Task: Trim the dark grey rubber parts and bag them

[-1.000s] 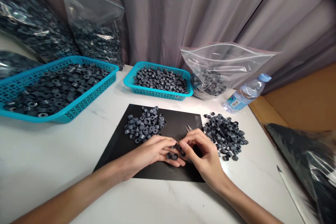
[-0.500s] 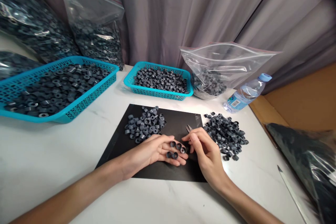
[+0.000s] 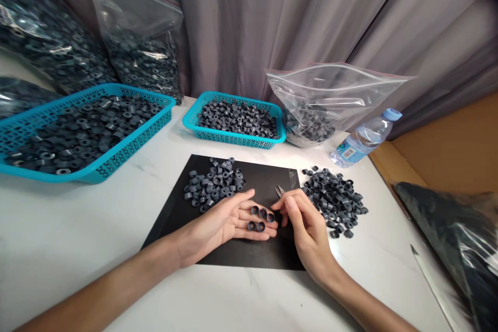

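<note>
My left hand [image 3: 233,219] is turned palm up above the black mat [image 3: 171,231], fingers stretched out flat and thumb raised. Several small dark grey caps [image 3: 261,226] rest on those fingers, their hollow sides facing up. My right hand [image 3: 305,223] is closed just to the right, its fingertips close to the left fingers. Out of it, pointing away, sticks a metal tool with two pointed tips [image 3: 278,191]; the rest is hidden, so I cannot tell whether it is tweezers or small scissors. A pile of grey caps [image 3: 213,184] lies on the mat behind my left hand.
Another cap pile [image 3: 334,197] lies right of the mat. Behind stand two blue baskets, one larger [image 3: 134,137] and one smaller [image 3: 237,140], both full of caps. An open zip bag [image 3: 330,93], a water bottle [image 3: 363,137] and filled bags [image 3: 143,57] stand around.
My left thumb has lifted away from the fingers and the palm has opened out flatter. The caps on the fingers have shifted slightly. My right hand has barely moved.
</note>
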Available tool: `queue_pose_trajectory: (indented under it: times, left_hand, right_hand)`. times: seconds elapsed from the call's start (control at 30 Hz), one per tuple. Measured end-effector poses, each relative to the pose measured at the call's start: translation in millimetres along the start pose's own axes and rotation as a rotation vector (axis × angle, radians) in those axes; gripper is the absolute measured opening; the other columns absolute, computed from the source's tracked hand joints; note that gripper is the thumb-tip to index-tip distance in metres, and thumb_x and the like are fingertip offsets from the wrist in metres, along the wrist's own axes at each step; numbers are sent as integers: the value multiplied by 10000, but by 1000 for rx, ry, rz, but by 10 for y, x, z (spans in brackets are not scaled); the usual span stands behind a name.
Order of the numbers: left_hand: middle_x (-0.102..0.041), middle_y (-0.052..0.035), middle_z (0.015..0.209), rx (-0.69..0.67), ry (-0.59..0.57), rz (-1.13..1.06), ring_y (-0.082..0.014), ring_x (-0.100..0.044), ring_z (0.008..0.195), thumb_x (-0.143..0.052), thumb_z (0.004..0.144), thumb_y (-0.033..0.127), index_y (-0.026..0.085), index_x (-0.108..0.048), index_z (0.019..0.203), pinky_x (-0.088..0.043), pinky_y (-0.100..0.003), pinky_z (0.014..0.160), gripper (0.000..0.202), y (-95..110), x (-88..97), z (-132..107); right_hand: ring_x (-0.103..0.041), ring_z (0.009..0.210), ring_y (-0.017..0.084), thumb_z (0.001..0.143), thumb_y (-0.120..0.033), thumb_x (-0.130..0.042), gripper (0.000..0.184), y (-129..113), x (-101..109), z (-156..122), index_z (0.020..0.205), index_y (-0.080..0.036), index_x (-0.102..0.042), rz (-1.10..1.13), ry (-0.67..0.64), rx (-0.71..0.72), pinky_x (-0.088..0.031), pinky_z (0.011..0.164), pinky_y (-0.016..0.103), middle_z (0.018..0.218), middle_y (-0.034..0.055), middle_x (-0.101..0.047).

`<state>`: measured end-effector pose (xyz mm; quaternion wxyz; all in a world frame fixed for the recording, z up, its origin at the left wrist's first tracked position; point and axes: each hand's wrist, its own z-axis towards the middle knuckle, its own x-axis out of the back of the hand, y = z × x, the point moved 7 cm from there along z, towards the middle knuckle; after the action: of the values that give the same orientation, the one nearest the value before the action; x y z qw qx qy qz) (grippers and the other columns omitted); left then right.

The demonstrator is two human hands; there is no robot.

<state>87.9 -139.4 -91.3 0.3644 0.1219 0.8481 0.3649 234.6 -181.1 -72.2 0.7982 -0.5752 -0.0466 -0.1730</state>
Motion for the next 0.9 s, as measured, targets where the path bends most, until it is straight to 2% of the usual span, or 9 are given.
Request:
queue_pose_trajectory:
  times: [0.3, 0.43, 0.63, 0.73, 0.8, 0.9]
  left_hand:
    - [-795, -205, 1055, 8, 50, -77, -317, -744, 1074, -475, 1020, 438, 46, -671, 1052, -529, -444, 1051, 440, 6, 17, -30]
    - [-784, -199, 1105, 0, 30, -98, -316, -737, 1083, -478, 1017, 448, 43, -684, 1061, -515, -447, 1067, 457, 16, 6, -23]
    - [-792, -184, 1051, 7, 8, -76, -306, -732, 1062, -455, 1009, 515, 69, -712, 1017, -486, -446, 1065, 516, 14, 4, -14]
    - [-779, -166, 1021, -21, 10, -3, -276, -715, 1020, -479, 994, 536, 81, -719, 1010, -505, -382, 960, 514, 23, 1, -34]
    - [-748, -111, 923, -63, 22, 83, -204, -674, 868, -502, 986, 536, 105, -718, 962, -488, -299, 802, 482, 49, -1, -50]
    - [-578, 1, 749, -110, 96, 175, -110, -462, 657, -577, 955, 507, 144, -653, 821, -356, -236, 629, 394, 122, 27, -55]
  right_hand:
    - [-555, 788, 168, 1100, -326, -433, 328, -17, -5, -2, 903, -227, -675, -13, 4, 19, -413, 729, 301, 865, 14, -575]
    - [-557, 780, 167, 1098, -328, -440, 321, -7, -9, -2, 908, -229, -679, -26, 7, 18, -419, 728, 300, 867, 14, -583]
    - [-560, 780, 174, 1092, -334, -451, 307, -10, -6, 11, 917, -226, -678, -34, 15, 28, -422, 726, 304, 874, 24, -596]
    - [-559, 783, 177, 1094, -341, -445, 316, 6, -18, 14, 902, -226, -669, -32, 18, 28, -416, 727, 305, 871, 27, -594]
    - [-558, 792, 180, 1095, -348, -440, 328, 20, -38, 15, 892, -227, -668, -25, 19, 26, -413, 731, 305, 862, 27, -588]
    - [-559, 811, 184, 1096, -359, -434, 337, 39, -84, 28, 896, -229, -672, -7, 19, 19, -415, 742, 303, 860, 29, -582]
